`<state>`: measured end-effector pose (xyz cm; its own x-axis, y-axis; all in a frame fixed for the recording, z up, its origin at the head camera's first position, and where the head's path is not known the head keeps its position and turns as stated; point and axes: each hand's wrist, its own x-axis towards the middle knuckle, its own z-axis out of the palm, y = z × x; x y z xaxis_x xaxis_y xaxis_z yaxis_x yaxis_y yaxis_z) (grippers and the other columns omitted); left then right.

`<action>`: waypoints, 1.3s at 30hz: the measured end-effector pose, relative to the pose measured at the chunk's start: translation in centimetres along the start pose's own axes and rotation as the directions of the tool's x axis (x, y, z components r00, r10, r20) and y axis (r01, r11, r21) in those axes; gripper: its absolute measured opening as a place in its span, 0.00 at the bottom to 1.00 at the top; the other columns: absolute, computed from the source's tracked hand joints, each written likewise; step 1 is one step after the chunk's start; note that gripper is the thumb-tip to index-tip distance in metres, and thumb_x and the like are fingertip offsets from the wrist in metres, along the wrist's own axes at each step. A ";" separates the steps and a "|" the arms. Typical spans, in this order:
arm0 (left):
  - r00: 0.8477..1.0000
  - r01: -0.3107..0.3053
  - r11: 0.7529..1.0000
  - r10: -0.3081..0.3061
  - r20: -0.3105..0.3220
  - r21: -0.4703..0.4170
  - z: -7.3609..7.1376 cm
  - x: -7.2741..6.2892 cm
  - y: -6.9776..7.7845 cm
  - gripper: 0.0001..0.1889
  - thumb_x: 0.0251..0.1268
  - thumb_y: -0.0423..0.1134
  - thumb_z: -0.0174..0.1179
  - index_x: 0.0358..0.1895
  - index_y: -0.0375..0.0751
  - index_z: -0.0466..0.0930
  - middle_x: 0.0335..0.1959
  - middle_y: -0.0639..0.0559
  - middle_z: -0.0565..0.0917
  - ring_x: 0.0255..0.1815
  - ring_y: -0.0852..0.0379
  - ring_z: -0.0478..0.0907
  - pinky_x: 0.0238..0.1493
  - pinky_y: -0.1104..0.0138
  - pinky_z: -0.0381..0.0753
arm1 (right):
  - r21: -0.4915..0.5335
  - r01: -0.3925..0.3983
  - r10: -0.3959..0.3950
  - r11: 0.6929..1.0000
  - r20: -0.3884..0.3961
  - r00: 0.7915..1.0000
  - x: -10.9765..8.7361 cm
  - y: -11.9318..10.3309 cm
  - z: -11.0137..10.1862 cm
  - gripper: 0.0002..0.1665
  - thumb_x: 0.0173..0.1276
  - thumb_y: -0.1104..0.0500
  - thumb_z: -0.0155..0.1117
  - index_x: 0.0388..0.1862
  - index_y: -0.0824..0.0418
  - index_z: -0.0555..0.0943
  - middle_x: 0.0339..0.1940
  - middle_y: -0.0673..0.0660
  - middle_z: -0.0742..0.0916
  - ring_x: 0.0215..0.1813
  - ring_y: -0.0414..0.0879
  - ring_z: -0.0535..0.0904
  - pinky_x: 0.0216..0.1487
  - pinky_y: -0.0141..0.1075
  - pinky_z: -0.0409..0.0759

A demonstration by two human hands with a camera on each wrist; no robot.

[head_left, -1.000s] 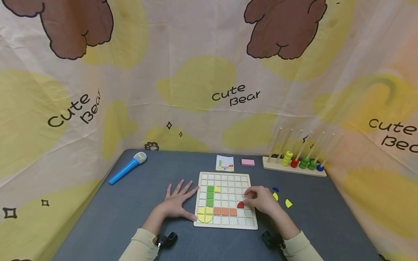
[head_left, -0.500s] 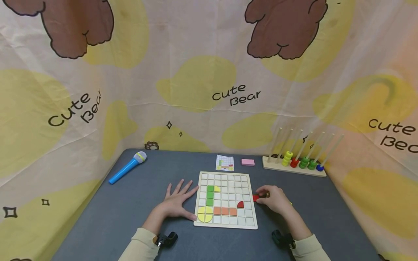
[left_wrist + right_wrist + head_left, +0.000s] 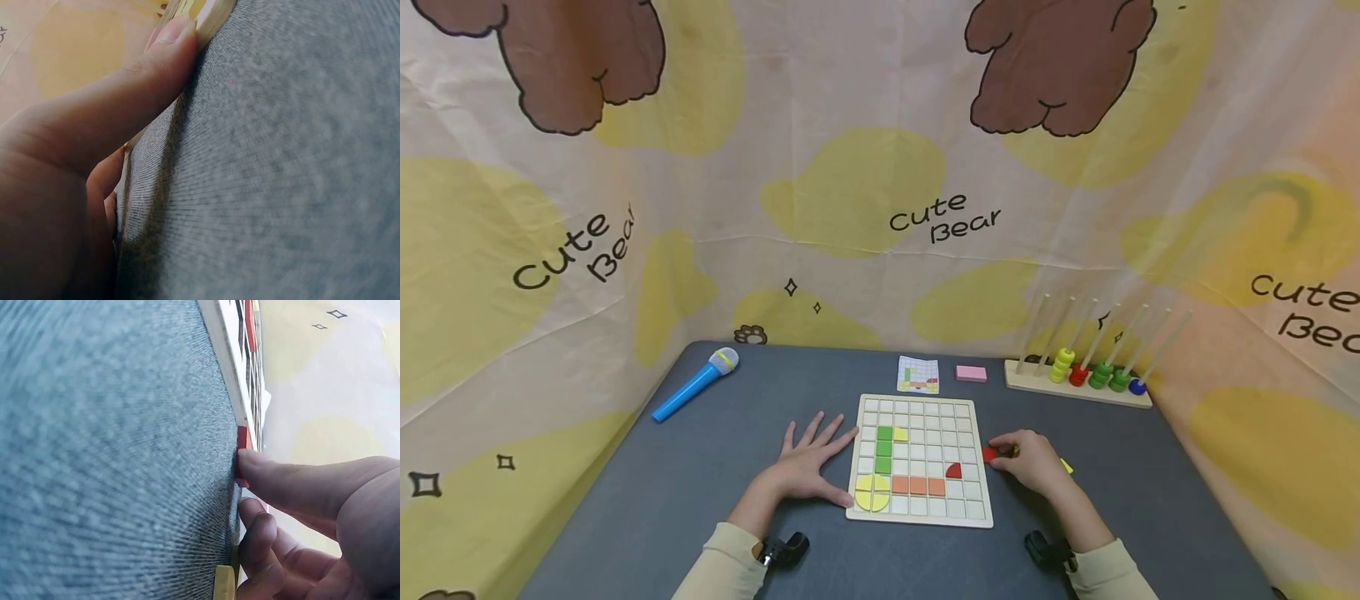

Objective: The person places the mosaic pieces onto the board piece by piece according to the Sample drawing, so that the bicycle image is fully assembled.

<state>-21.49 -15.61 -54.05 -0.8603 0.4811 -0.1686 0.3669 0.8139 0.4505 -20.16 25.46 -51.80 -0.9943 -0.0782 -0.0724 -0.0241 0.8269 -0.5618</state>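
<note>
A pale wooden grid board (image 3: pixel 925 523) lies on the table with green, orange and yellow tiles and a red quarter-round tile (image 3: pixel 953 472) in its squares. With fingers spread, my left hand (image 3: pixel 808 468) rests at the board's left edge; its thumb (image 3: pixel 159 62) touches the rim in the left wrist view. Just off the right edge, my right hand (image 3: pixel 1033 461) pinches another red tile (image 3: pixel 988 455), partly covered by the fingers. The thumb presses its side in the right wrist view, where a yellow piece (image 3: pixel 224 584) lies close below the curled fingers.
Behind the board lie a printed pattern card (image 3: pixel 917 375) and a pink block (image 3: pixel 971 374). A bead abacus (image 3: pixel 1078 387) stands at the back right, a blue toy microphone (image 3: pixel 696 385) at the back left. A patterned cloth (image 3: pixel 850 192) hangs behind the table.
My right hand has let go of the red quarter-round tile on the board, moved right off its edge and taken hold of another red tile. My left hand has stayed in place.
</note>
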 end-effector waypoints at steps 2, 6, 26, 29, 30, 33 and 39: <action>1.000 -0.002 1.000 0.002 0.000 -0.003 0.0 0.0 0.0 0.63 0.39 0.78 0.69 0.82 0.66 0.49 0.85 0.53 0.44 0.84 0.39 0.30 0.72 0.32 0.22 | -0.008 0.005 -0.005 1.000 -0.009 1.000 0.0 0.1 0.0 0.17 0.59 0.60 0.78 0.49 0.60 0.90 0.41 0.55 0.88 0.44 0.49 0.80 0.51 0.52 0.79; 1.000 0.010 1.000 -0.010 0.002 0.004 0.0 -0.1 0.0 0.63 0.38 0.79 0.69 0.81 0.67 0.50 0.85 0.55 0.44 0.84 0.40 0.30 0.72 0.31 0.22 | -0.009 0.017 -0.017 1.000 -0.019 1.000 0.1 0.1 0.1 0.13 0.58 0.59 0.79 0.43 0.58 0.90 0.36 0.52 0.86 0.39 0.47 0.77 0.43 0.44 0.77; 1.000 0.002 1.000 -0.002 -0.011 0.001 -0.1 0.0 0.2 0.62 0.38 0.78 0.69 0.81 0.69 0.50 0.85 0.56 0.45 0.84 0.39 0.31 0.72 0.31 0.22 | 0.185 0.039 -0.029 0.982 -0.060 0.998 -0.2 -2.1 0.0 0.03 0.66 0.60 0.72 0.38 0.55 0.86 0.28 0.50 0.84 0.31 0.45 0.74 0.28 0.32 0.74; 1.000 -0.001 1.000 0.001 -0.013 -0.002 -0.1 0.1 0.1 0.62 0.38 0.78 0.69 0.81 0.68 0.51 0.85 0.55 0.45 0.84 0.39 0.31 0.72 0.31 0.22 | 0.177 0.028 -0.022 0.984 -0.037 0.999 -0.3 -2.5 0.3 0.02 0.66 0.59 0.72 0.37 0.54 0.86 0.28 0.49 0.83 0.31 0.45 0.74 0.29 0.31 0.75; 1.000 -0.001 1.000 0.001 -0.014 -0.001 -0.1 0.1 0.1 0.62 0.38 0.78 0.69 0.81 0.68 0.50 0.85 0.55 0.45 0.84 0.39 0.31 0.72 0.31 0.22 | 0.173 0.028 -0.023 0.984 -0.029 0.999 -0.3 -2.6 0.4 0.02 0.67 0.58 0.72 0.37 0.53 0.86 0.28 0.49 0.83 0.31 0.45 0.74 0.29 0.31 0.75; 1.000 0.000 1.000 0.000 -0.017 0.004 0.0 0.1 0.0 0.62 0.38 0.79 0.69 0.81 0.68 0.50 0.85 0.55 0.45 0.84 0.39 0.31 0.73 0.31 0.23 | 0.171 0.033 -0.031 0.985 -0.014 0.999 -0.4 -2.7 0.8 0.02 0.66 0.59 0.72 0.35 0.53 0.86 0.27 0.49 0.82 0.31 0.45 0.74 0.29 0.31 0.75; 1.000 -0.004 1.000 0.004 -0.018 0.004 0.0 0.0 0.1 0.62 0.38 0.79 0.69 0.81 0.68 0.50 0.85 0.55 0.45 0.84 0.39 0.31 0.72 0.31 0.22 | 0.158 0.039 -0.041 0.987 0.010 0.999 -0.3 -2.3 1.6 0.04 0.66 0.60 0.72 0.33 0.53 0.85 0.26 0.49 0.81 0.31 0.44 0.73 0.29 0.32 0.72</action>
<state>-21.46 -15.56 -54.05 -0.8651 0.4783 -0.1512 0.3715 0.8134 0.4477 -19.67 22.72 -51.80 -0.9914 -0.1172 -0.0576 -0.0457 0.7246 -0.6877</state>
